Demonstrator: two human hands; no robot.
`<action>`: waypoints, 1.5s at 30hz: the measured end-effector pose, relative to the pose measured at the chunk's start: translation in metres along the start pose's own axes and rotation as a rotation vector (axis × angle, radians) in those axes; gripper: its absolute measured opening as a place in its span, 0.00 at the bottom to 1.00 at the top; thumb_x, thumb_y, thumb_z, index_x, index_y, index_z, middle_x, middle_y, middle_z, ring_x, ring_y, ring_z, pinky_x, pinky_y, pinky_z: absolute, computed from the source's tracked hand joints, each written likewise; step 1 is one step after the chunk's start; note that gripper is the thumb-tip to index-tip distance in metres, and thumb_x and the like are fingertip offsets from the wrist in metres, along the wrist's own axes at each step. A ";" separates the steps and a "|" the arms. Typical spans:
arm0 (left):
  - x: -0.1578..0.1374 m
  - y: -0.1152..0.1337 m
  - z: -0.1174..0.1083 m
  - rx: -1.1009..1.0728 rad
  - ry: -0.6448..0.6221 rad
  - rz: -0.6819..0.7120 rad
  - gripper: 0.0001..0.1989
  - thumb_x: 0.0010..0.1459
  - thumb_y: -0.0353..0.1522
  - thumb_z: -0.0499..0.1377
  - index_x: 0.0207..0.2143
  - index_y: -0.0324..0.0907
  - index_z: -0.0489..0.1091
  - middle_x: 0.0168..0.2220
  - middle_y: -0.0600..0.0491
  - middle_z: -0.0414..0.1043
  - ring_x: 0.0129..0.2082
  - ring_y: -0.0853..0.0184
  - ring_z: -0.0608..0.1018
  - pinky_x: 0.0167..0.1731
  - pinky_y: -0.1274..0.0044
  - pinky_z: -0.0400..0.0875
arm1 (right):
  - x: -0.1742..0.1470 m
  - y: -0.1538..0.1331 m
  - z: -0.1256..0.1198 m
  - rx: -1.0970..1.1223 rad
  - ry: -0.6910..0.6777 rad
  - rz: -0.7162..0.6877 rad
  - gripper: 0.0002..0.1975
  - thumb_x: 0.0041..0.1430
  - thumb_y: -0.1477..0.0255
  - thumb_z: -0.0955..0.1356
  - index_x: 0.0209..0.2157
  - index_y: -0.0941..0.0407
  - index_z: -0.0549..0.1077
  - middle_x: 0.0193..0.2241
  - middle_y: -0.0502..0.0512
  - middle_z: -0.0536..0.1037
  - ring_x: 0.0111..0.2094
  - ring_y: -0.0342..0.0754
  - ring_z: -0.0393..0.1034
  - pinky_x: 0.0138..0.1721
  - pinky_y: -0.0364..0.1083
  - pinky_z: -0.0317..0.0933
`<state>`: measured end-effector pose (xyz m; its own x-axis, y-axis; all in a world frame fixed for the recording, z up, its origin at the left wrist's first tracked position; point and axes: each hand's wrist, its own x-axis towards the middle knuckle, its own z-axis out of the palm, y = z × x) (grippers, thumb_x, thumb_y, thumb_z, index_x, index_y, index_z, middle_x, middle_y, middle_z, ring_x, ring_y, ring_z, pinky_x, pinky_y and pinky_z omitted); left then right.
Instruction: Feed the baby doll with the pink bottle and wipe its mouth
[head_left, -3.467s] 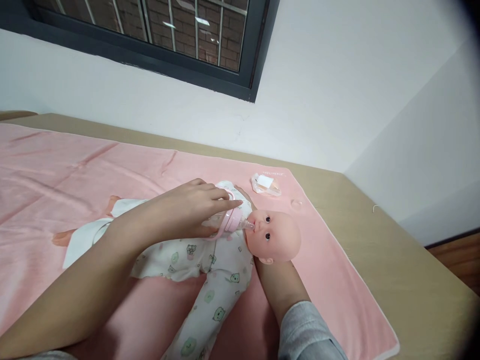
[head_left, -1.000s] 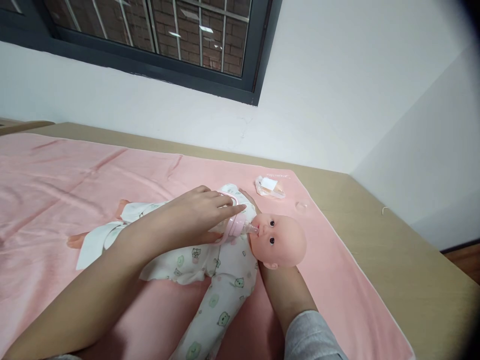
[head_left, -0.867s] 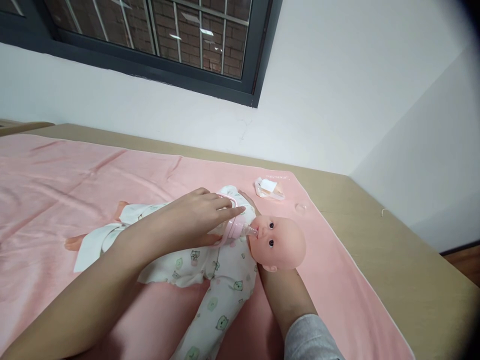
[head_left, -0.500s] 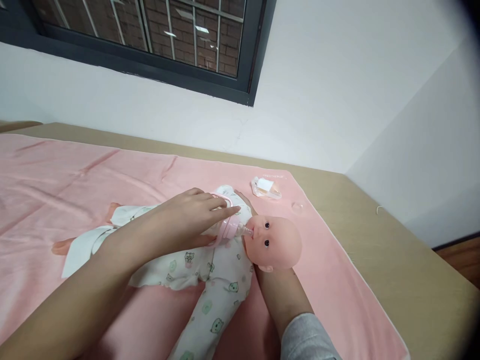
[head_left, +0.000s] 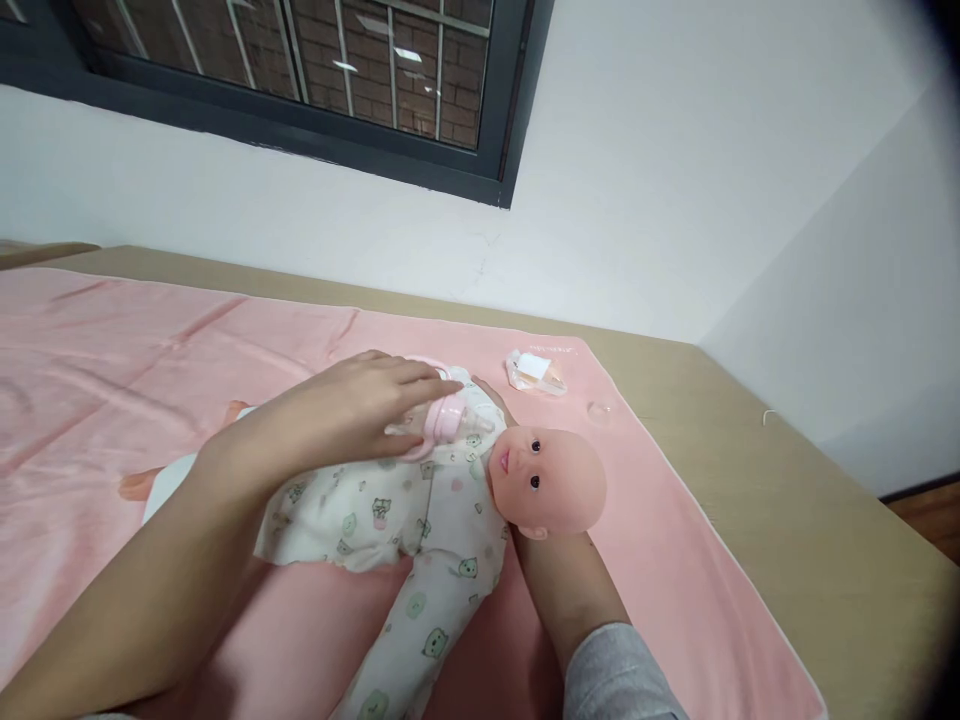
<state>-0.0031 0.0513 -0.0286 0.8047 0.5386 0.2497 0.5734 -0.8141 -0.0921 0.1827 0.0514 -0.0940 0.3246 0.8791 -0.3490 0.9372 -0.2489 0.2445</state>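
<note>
A baby doll (head_left: 457,510) in white pyjamas with green animal prints lies on its back, its bald head toward the right. My left hand (head_left: 390,395) is closed around a clear baby bottle with a pink collar and handles (head_left: 446,418), held just above the doll's chest. The bottle's teat points at the doll's face but stays apart from its mouth. Beneath the doll's neck runs my right forearm, in a grey sleeve. Only a small part of my right hand (head_left: 493,396) shows past the far shoulder, holding the doll from below; most fingers are hidden.
A pink mat (head_left: 675,590) covers much of the wooden table (head_left: 757,480). Beyond the doll's head lie a small clear plastic packet with a white label (head_left: 535,371) and a small transparent cap-like piece (head_left: 599,409). White walls and a dark-framed window (head_left: 504,120) stand behind.
My left hand has drawn the bottle back toward the doll's feet, so the teat has left the doll's mouth. My right arm stays under the neck.
</note>
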 end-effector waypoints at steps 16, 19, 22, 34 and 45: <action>-0.014 -0.107 0.050 -0.223 0.014 -0.574 0.36 0.54 0.37 0.55 0.66 0.45 0.51 0.44 0.46 0.69 0.55 0.47 0.64 0.49 0.66 0.63 | -0.017 0.002 -0.009 -0.166 -0.373 0.213 0.24 0.29 0.86 0.73 0.29 0.46 0.81 0.30 0.54 0.81 0.48 0.77 0.72 0.59 0.69 0.56; -0.021 -0.124 0.064 -0.321 0.059 -0.620 0.38 0.53 0.37 0.55 0.66 0.43 0.49 0.45 0.46 0.69 0.48 0.52 0.70 0.45 0.70 0.66 | -0.018 0.001 -0.010 -0.244 -0.476 0.223 0.26 0.27 0.90 0.72 0.29 0.49 0.82 0.31 0.56 0.81 0.51 0.78 0.69 0.63 0.67 0.52; -0.023 -0.134 0.073 -0.416 0.088 -0.641 0.35 0.53 0.39 0.55 0.62 0.39 0.51 0.48 0.46 0.69 0.44 0.56 0.73 0.42 0.73 0.66 | -0.017 0.001 -0.008 -0.391 -0.566 0.258 0.28 0.24 0.91 0.73 0.30 0.49 0.82 0.36 0.57 0.82 0.51 0.78 0.69 0.63 0.64 0.52; -0.029 -0.150 0.089 -0.388 0.048 -0.789 0.29 0.45 0.42 0.58 0.49 0.40 0.60 0.41 0.47 0.73 0.41 0.53 0.76 0.37 0.72 0.68 | -0.011 0.000 -0.004 -0.532 -0.580 0.134 0.24 0.28 0.83 0.76 0.30 0.44 0.81 0.31 0.52 0.81 0.45 0.72 0.75 0.53 0.65 0.63; -0.042 -0.152 0.085 -0.346 0.029 -0.726 0.33 0.55 0.44 0.55 0.56 0.30 0.56 0.49 0.40 0.72 0.44 0.57 0.76 0.38 0.72 0.71 | -0.009 0.002 -0.004 -0.074 -0.327 0.069 0.18 0.30 0.80 0.75 0.27 0.46 0.81 0.30 0.54 0.81 0.42 0.74 0.75 0.49 0.66 0.69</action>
<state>-0.1112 0.1708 -0.1071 0.2421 0.9573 0.1581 0.8681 -0.2865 0.4053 0.1812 0.0445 -0.0871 0.4222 0.6814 -0.5978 0.9035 -0.2625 0.3389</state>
